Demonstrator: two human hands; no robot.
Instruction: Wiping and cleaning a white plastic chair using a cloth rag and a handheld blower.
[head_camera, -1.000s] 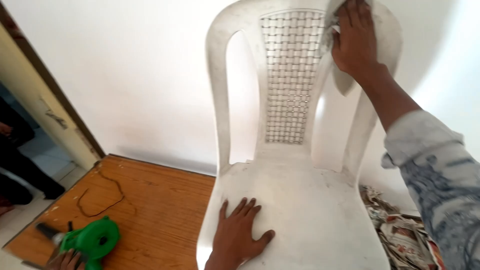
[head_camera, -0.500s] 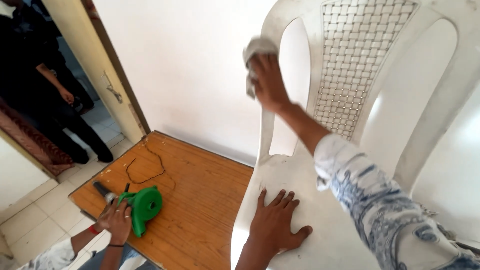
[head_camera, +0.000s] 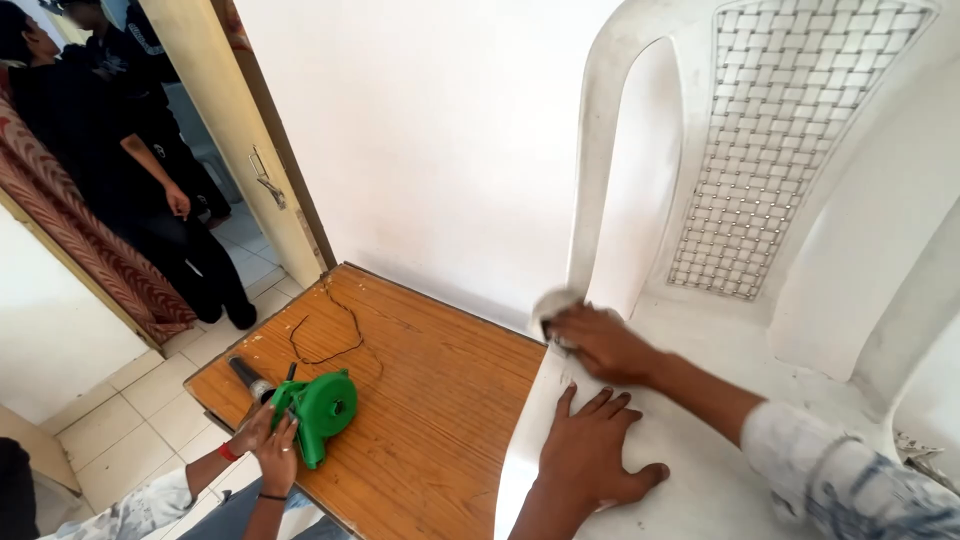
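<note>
Wiping of white plastic chair (head_camera: 760, 330) is the step in hand, judged from the head view. Right hand (head_camera: 600, 342) is closed on a small grey-white cloth (head_camera: 553, 305), pressed at the front-left corner of the seat, just below where the left backrest post meets it. Left hand (head_camera: 598, 455) lies flat, fingers spread wide, palm down on the seat's front edge, holding nothing; it seems to steady the chair. Cloth sits just above and apart from the left hand's fingertips.

Chair stands w/ its woven-pattern backrest toward the white wall (head_camera: 430, 130); seat looks dusty, esp. across the middle and right. Beside the chair, to the left, is a low wooden table (head_camera: 440, 400), touching or nearly touching the seat edge; cannot tell which.

On the table's near-left corner a co-worker's hands (head_camera: 265, 440) grip a green blower (head_camera: 318, 412) w/ a dark nozzle, a thin black cord (head_camera: 325, 345) looping behind it. Other people in dark clothes stand in the doorway (head_camera: 150, 200), well apart.

Next move, as a judgement: the rest of the seat lies to the right, so a sweep that way calls for firm flat pressure on the cloth, and for the left hand to lift or shift off the seat so its patch gets covered too. Right edge of seat is partly hidden by the sleeve (head_camera: 860, 480).
</note>
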